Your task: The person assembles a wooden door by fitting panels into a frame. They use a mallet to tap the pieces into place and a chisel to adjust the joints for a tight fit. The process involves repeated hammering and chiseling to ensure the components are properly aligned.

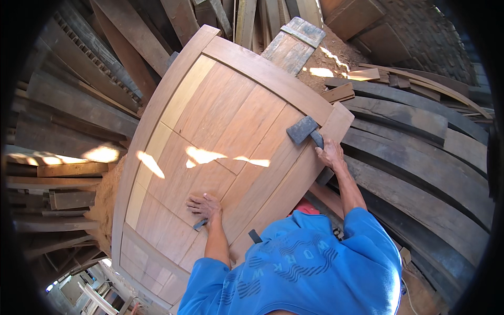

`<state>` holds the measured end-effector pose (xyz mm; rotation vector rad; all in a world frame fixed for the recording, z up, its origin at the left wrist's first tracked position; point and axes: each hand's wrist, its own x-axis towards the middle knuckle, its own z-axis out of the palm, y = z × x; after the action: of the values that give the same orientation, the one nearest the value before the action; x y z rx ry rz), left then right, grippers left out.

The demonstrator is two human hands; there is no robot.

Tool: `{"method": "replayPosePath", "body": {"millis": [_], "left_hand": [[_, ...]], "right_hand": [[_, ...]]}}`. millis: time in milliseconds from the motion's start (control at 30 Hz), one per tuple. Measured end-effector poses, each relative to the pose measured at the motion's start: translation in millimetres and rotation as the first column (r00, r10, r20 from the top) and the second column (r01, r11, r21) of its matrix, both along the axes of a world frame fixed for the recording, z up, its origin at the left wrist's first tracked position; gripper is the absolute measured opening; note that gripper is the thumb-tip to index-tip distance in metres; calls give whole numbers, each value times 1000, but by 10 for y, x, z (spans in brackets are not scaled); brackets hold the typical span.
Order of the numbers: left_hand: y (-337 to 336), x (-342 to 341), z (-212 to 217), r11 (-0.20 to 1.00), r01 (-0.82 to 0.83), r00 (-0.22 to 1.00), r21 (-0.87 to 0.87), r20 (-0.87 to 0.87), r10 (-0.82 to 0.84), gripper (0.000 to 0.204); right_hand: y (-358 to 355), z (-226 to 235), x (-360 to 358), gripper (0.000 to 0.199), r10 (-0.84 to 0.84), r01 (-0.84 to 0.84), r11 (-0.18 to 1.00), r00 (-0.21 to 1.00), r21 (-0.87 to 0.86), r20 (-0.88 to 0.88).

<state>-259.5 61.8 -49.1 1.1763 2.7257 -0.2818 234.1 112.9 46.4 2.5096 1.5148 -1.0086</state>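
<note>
A large wooden panelled door [262, 131] lies in front of me, with a frame around several boards, one strip of them pale yellow. My right hand [331, 154] is wrapped round the handle of a mallet [302, 129]. The mallet's dark, blocky head is over the door's right side; whether it touches the wood I cannot tell. My left hand [205, 206] rests on the door's panel boards with its fingers spread. By its wrist is a small dark piece [200, 224], too small to name. A second dark piece [254, 236] stands at my shirt's edge, partly hidden.
Long dark planks [409, 152] are stacked along the right. More boards [79, 105] lean and lie at the left and back. A weathered board [294, 46] juts out beyond the door's far edge. Sawdust [108, 210] is heaped beside the door's left edge.
</note>
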Motion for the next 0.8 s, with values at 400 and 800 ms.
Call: {"method": "replayPosePath", "body": {"millis": [400,800], "left_hand": [[-107,-65,-305,1000,11,1000,15,-21,-11,82],[-837,-868,313,815,-344,928,466,302,219,79]], "right_hand": [[-45,-42,-137,36,141,-143,990,987,-17,-78],[-202,-463,-1337,39,-460,28,884,233,-467,-857]]}}
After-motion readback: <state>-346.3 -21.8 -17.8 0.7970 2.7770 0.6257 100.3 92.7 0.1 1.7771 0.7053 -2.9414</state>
